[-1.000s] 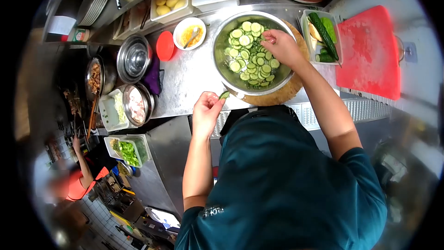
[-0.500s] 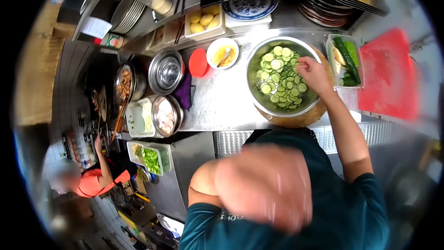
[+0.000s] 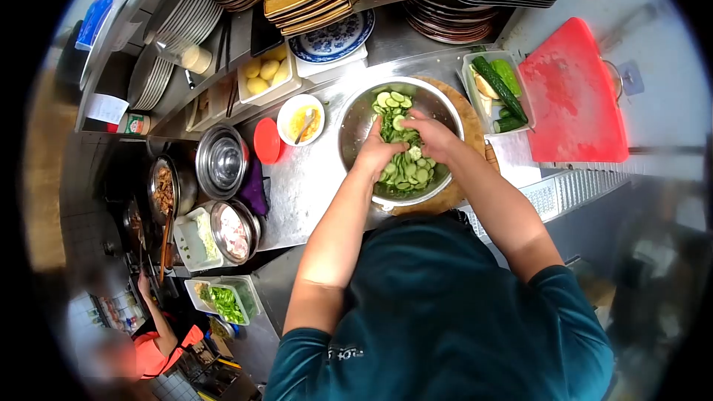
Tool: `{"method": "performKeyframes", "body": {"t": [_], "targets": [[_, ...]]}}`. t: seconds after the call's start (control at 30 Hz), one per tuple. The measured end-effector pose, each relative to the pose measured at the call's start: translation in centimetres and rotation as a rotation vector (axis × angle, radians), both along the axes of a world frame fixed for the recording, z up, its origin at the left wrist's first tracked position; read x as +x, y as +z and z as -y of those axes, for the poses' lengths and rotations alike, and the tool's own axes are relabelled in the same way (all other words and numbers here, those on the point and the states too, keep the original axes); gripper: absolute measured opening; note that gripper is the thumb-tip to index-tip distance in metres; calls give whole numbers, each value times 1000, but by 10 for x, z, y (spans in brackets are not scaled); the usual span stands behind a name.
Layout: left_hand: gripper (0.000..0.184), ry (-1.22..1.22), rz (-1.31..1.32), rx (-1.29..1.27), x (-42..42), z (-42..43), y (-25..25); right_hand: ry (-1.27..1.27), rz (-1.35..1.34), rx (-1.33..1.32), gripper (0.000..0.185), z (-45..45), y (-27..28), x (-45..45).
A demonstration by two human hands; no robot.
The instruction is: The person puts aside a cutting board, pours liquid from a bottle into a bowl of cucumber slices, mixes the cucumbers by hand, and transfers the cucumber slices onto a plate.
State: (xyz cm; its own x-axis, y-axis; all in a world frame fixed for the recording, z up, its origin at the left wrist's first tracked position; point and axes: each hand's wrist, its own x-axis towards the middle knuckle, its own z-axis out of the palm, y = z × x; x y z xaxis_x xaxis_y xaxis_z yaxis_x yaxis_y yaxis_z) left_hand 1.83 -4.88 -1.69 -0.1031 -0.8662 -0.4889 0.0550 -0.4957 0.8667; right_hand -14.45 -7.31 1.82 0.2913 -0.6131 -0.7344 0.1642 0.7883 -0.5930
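Both hands are inside a steel mixing bowl of sliced cucumber, which sits on a round wooden board. My left hand cups the left side of the heap of cucumber slices. From the right, my right hand presses against the same slices with its fingers curled round them. Between my palms the slices are gathered into a mound. Some fingertips are buried in the cucumber and cannot be seen.
Right of the bowl stand a tub of whole cucumbers and a red cutting board. To the left are a bowl of yellow mixture, a red lid and steel bowls. A co-worker stands at lower left.
My left hand, a blur near my body before, has come into the bowl. My right hand has moved from the bowl's right side to its middle, and the slices are bunched together. The view has shifted.
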Motion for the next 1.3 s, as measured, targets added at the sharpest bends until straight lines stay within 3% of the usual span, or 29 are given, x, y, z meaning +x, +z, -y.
{"method": "performKeyframes", "body": {"t": [0.07,0.1,0.2,0.23,0.37,0.43,0.47,0.53,0.57,0.63,0.7,0.73,0.8,0.87,0.93,0.97,1.0,1.17,1.23,1.3], "targets": [[86,42,-139,194,-1,-1,8,111,-82,-78,74,6,-54,3],[69,-27,-81,165,2,1,10,138,-31,-142,69,3,-52,-1],[52,19,-40,124,6,-8,20,173,-288,-410,60,0,-38,-3],[39,46,-61,58,7,-9,18,135,-389,-465,54,-4,-19,-2],[28,60,151,-6,3,-6,54,239,-605,-682,49,7,-19,-5],[28,-2,363,-190,10,-2,42,327,-552,-656,45,9,3,-4],[28,-33,469,-283,13,0,37,250,-516,-726,44,6,-6,-4],[35,-45,446,-247,16,-6,43,95,-439,-857,41,-4,-13,1],[38,-26,455,-260,18,-9,35,165,-555,-916,46,-11,-14,-9],[49,41,416,-210,21,-15,22,16,-547,-656,55,-20,-25,-10],[60,171,209,-9,19,-22,35,-186,-280,-277,67,-36,-17,-12],[62,248,49,132,16,-24,49,-202,-228,-183,65,-41,8,-8],[59,271,2,278,13,-26,52,-240,-123,8,62,-49,37,3],[57,276,-25,335,7,-25,41,-263,-8,114,46,-44,19,7],[66,285,-181,343,2,-21,31,-257,163,203,39,-37,-27,11],[70,278,-235,310,2,-24,18,-243,128,205,31,-32,-65,11],[74,269,-290,274,3,-24,9,-255,176,170,31,-28,-61,10],[72,199,-512,258,23,-14,20,-249,323,8,34,-22,11,-4],[76,192,-380,182,23,-9,48,-200,300,-75,46,-14,38,-12],[83,223,-121,71,17,1,62,-208,-5,-234,54,-7,37,-14]]}}
